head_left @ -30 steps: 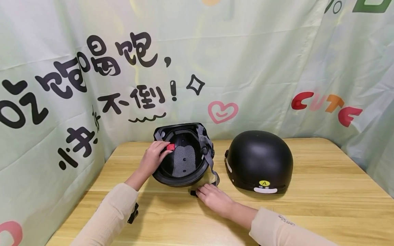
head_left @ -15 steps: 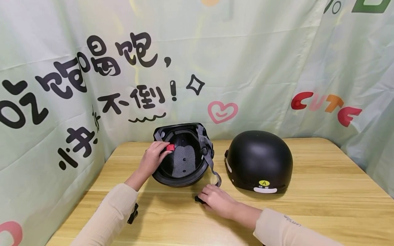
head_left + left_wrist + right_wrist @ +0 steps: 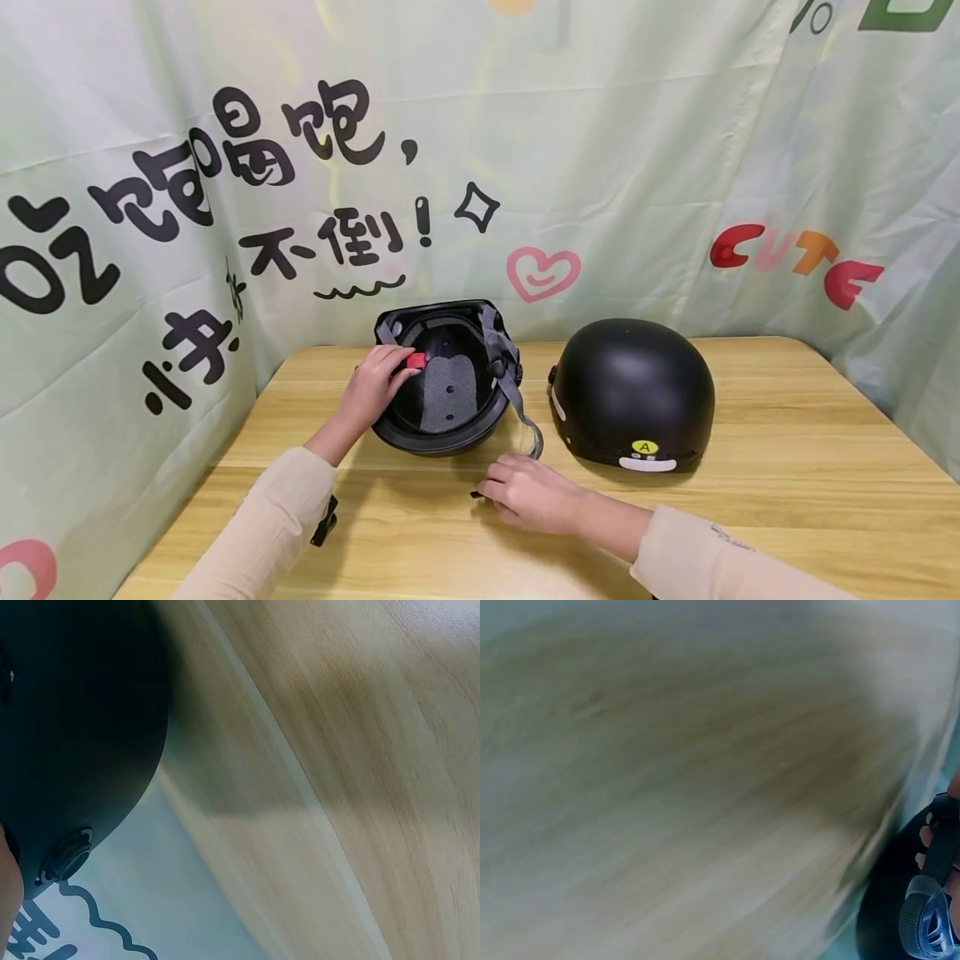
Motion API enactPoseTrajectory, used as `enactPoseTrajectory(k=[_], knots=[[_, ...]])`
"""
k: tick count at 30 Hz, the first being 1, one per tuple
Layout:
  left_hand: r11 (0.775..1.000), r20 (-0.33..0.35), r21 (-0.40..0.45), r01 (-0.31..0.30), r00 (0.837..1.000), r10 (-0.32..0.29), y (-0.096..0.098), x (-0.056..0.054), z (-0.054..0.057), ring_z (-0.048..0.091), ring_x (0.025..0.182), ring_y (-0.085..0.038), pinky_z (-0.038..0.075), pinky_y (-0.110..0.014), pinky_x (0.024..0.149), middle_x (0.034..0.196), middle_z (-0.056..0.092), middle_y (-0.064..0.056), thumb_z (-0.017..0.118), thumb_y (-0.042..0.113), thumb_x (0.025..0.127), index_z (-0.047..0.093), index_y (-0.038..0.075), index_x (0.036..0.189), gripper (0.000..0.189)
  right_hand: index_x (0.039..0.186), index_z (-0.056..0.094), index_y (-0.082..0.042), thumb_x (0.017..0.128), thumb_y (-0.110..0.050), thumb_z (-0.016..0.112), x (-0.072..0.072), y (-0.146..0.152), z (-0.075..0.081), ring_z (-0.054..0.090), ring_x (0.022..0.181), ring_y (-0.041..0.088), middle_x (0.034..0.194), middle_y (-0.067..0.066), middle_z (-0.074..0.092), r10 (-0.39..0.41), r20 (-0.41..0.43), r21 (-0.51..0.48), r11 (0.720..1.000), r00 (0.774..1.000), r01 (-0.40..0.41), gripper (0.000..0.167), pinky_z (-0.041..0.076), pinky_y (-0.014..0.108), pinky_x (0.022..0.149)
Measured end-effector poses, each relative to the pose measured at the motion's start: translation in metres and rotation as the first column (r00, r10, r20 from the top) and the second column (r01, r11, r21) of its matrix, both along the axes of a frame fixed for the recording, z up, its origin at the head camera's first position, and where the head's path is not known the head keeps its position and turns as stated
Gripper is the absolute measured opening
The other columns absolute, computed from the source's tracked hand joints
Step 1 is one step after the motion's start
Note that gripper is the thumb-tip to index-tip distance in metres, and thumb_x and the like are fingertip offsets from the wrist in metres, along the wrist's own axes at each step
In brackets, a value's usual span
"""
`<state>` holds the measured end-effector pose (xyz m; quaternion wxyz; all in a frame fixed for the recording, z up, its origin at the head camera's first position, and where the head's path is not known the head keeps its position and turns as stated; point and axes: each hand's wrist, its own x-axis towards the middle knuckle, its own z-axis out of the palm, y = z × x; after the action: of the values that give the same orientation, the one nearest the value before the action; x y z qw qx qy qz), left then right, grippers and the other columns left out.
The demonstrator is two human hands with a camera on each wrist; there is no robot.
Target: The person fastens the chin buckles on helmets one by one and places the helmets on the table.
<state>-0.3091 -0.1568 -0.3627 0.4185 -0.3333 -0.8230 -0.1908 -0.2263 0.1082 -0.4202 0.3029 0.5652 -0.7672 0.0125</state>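
An upturned black helmet [image 3: 450, 387] with a grey inner lining lies on the wooden table, its hollow facing me. My left hand [image 3: 370, 383] reaches over its left rim, thumb and fingers pinching a red buckle tab [image 3: 416, 360]. From the right rim a grey strap [image 3: 528, 417] hangs toward my right hand [image 3: 536, 493], which grips its black end piece [image 3: 476, 494] low over the table. The right wrist view shows a black band with a buckle [image 3: 930, 922] against those fingers. Dark helmet shell fills the left of the left wrist view, with a round knob [image 3: 67, 853].
A second black helmet [image 3: 633, 392], dome up with a yellow "A" sticker, stands to the right of the first. Behind the wooden table [image 3: 787, 450] hangs a printed curtain [image 3: 637, 167]. A black clip [image 3: 324, 523] shows beside my left sleeve.
My right hand has moved slightly toward me and to the right, drawing the strap end with it. The left hand holds its place on the red tab; both helmets stay put.
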Motion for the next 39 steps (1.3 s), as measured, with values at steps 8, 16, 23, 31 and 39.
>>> enactPoseTrajectory(k=[8, 16, 23, 31, 39], knots=[[1.000, -0.012, -0.002, 0.009, 1.000, -0.009, -0.001, 0.000, 0.000, 0.061, 0.086, -0.032, 0.052, -0.042, 0.079, 0.090, 0.067, -0.017, 0.077, 0.004, 0.068, 0.067, -0.007, 0.097, 0.032, 0.094, 0.066, -0.010, 0.077, -0.011, 0.071, 0.010, -0.003, 0.022, 0.059, 0.078, 0.007, 0.087, -0.004, 0.060, 0.066, 0.133, -0.128, 0.991, 0.989, -0.049, 0.019, 0.049, 0.016, 0.076], [1.000, -0.010, -0.005, 0.016, 1.000, -0.016, 0.001, 0.001, 0.001, 0.061, 0.087, -0.031, 0.052, -0.042, 0.079, 0.090, 0.067, -0.016, 0.076, 0.004, 0.069, 0.067, -0.007, 0.097, 0.031, 0.101, 0.063, -0.003, 0.098, -0.014, 0.042, 0.017, -0.001, 0.050, 0.060, 0.086, 0.010, 0.096, 0.003, 0.061, 0.169, 0.257, -0.344, 0.936, 0.952, -0.073, 0.024, 0.049, 0.014, 0.079], [1.000, -0.003, -0.008, 0.004, 1.000, -0.004, 0.001, 0.001, 0.001, 0.062, 0.087, -0.031, 0.052, -0.042, 0.080, 0.091, 0.068, -0.016, 0.076, 0.005, 0.071, 0.067, -0.006, 0.097, 0.030, 0.105, 0.064, 0.000, 0.090, -0.005, 0.057, 0.013, -0.006, 0.079, 0.058, 0.082, 0.012, 0.100, 0.008, 0.063, 0.174, 0.399, -0.529, 0.846, 0.900, 0.071, 0.017, 0.049, 0.016, 0.070], [1.000, 0.004, -0.009, -0.001, 1.000, 0.001, 0.001, 0.001, 0.002, 0.062, 0.087, -0.030, 0.052, -0.042, 0.080, 0.091, 0.068, -0.015, 0.075, 0.005, 0.072, 0.068, -0.005, 0.098, 0.028, 0.115, 0.063, 0.001, 0.088, -0.003, 0.059, 0.008, -0.015, 0.111, 0.058, 0.084, 0.016, 0.105, 0.011, 0.064, 0.126, 0.528, -0.543, 0.811, 0.840, 0.220, 0.028, 0.049, 0.023, 0.069], [1.000, 0.004, -0.015, -0.001, 1.000, 0.001, 0.002, 0.001, 0.001, 0.062, 0.086, -0.029, 0.052, -0.041, 0.079, 0.091, 0.068, -0.015, 0.076, 0.006, 0.071, 0.067, -0.005, 0.097, 0.030, 0.124, 0.057, 0.001, 0.089, -0.005, 0.058, 0.002, -0.034, 0.127, 0.056, 0.081, 0.016, 0.107, 0.012, 0.064, 0.109, 0.562, -0.536, 0.803, 0.820, 0.261, 0.036, 0.048, 0.025, 0.069]])
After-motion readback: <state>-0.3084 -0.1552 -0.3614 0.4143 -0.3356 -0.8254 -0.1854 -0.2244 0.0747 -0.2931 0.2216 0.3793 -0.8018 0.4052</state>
